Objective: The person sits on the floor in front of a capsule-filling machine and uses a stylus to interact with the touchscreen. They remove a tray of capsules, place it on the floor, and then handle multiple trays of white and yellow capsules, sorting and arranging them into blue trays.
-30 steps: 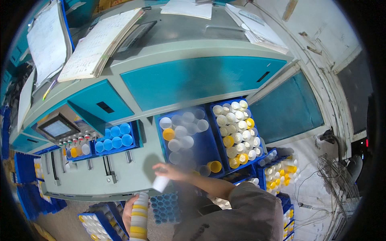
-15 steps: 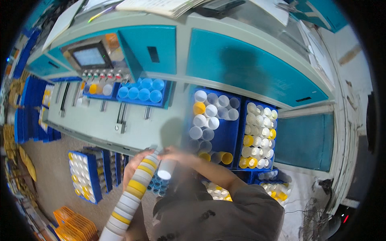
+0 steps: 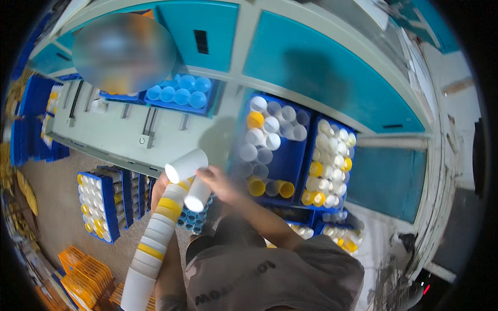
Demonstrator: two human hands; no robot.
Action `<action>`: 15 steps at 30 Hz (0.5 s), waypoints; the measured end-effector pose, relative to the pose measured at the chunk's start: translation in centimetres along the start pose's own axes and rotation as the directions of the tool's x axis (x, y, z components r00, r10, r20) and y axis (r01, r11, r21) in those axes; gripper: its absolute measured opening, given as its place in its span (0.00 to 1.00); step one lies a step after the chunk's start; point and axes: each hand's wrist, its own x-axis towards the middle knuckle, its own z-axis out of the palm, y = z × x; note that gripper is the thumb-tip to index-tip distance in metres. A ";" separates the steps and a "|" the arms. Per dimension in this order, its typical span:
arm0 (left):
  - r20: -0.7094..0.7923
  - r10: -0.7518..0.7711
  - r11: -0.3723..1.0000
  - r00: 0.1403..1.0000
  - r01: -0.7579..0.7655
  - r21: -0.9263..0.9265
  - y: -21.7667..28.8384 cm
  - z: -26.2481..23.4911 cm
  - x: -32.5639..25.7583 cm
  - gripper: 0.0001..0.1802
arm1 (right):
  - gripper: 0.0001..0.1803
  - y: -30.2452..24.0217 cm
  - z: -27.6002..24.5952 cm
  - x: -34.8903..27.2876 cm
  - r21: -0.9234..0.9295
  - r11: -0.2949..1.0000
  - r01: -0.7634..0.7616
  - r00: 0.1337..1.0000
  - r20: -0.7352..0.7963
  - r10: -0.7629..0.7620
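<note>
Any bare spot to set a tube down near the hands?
Free: pale machine ledge left of the blue bin, and floor left of the tube crate. Crowded: that bin and the crates of tubes below the right hand.

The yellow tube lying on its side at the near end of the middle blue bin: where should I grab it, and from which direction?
Probably by its open rim. The yellow tube lies on its side with the mouth facing the camera, beside another yellow one at the near end of the blue bin. Come from above and the near side, one finger inside the mouth, since neighbours crowd its flanks. The right hand is nearest.
</note>
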 end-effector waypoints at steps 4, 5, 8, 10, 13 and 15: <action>0.182 0.238 0.891 0.954 -0.289 0.351 -0.7 0.0 0.0 0.17 | 0.20 1.8 -5.3 -1.8 0.129 0.964 0.234 0.909 -0.379 -0.170; 0.203 0.178 0.924 0.963 -0.234 0.303 -0.7 -0.5 0.4 0.20 | 0.19 2.1 -8.9 -3.3 -0.143 0.946 0.292 0.837 -0.441 -0.325; 0.107 -0.548 0.837 0.830 0.545 0.051 -1.1 -2.1 3.2 0.26 | 0.13 1.8 -19.4 -7.6 -0.718 0.693 -0.061 0.740 -0.498 -0.451; 0.237 -0.609 0.779 0.757 0.627 0.000 -2.5 -2.5 3.9 0.28 | 0.13 1.6 -23.5 -9.8 -0.885 0.461 -0.060 0.728 -0.355 -0.586; 0.315 -0.642 0.731 0.699 0.682 -0.025 -4.6 -2.1 3.6 0.29 | 0.14 2.4 -26.3 -9.3 -0.952 0.297 -0.076 0.837 -0.223 -0.499; 0.337 -0.629 0.733 0.701 0.679 -0.044 -5.2 -1.5 2.7 0.29 | 0.13 3.8 -26.7 -6.8 -0.969 0.225 -0.100 0.900 -0.184 -0.395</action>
